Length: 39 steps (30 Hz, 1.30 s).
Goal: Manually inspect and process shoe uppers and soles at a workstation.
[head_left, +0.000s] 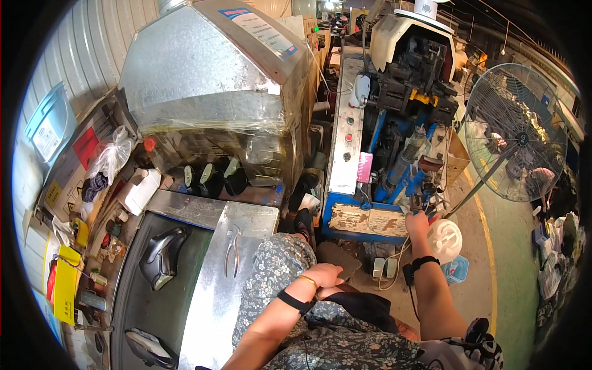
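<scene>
My left hand (322, 276) is over my lap, fingers curled together beside a black, soft-looking piece (364, 305); what they hold is partly hidden. My right hand (417, 225) reaches to the front edge of a blue-framed machine (370, 231). Its fingers close at a small metal part there, too small to make out. Just above that hand, a brown piece (430, 163) sits in the machine. Left of my lap, pincers (232, 250) lie on a bare metal plate (213, 296). Two black shoes, one (163, 258) farther and one (151, 348) nearer, rest on a dark belt (132, 290).
Over the belt's far end stands a metal hood (203, 80) with several black shoes (209, 179) under it. A standing fan (523, 139) is at the right. A white jug (445, 240) and a blue basket (455, 269) stand by my right forearm. A cluttered shelf (105, 246) lines the left.
</scene>
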Each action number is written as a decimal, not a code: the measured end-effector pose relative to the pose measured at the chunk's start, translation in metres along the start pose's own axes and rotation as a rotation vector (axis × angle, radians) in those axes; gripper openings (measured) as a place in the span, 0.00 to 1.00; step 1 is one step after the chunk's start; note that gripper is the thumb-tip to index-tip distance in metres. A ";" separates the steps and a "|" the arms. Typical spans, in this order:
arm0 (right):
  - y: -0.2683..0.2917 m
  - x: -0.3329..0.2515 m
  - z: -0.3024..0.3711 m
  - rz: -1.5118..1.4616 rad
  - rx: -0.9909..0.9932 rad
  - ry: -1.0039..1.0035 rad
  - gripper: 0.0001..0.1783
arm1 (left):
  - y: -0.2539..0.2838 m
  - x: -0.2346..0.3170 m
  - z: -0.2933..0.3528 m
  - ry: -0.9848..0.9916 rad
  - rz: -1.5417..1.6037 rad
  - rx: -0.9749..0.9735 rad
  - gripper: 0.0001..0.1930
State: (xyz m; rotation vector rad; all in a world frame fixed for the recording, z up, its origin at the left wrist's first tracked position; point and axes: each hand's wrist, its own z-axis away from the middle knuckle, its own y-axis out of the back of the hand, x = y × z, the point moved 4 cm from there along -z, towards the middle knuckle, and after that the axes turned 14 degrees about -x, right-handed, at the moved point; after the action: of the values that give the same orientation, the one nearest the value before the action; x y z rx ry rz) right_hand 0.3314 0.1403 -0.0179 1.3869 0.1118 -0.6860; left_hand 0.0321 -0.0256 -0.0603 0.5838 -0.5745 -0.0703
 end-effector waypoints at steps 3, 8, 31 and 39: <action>0.000 0.001 0.000 -0.003 0.007 -0.004 0.28 | 0.001 0.002 0.001 0.002 0.003 -0.013 0.29; -0.001 -0.001 0.001 -0.008 0.004 -0.009 0.28 | 0.001 0.001 0.001 -0.002 0.003 -0.009 0.29; -0.003 0.002 -0.002 -0.011 0.029 -0.004 0.26 | 0.000 0.000 0.000 -0.022 -0.001 0.049 0.26; 0.000 -0.002 0.002 -0.010 0.014 -0.008 0.26 | 0.000 0.000 0.001 0.006 0.007 0.017 0.27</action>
State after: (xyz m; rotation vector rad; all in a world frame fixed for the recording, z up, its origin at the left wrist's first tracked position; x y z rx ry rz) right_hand 0.3292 0.1388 -0.0163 1.3977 0.1073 -0.7016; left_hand 0.0316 -0.0258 -0.0594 0.5984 -0.5716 -0.0573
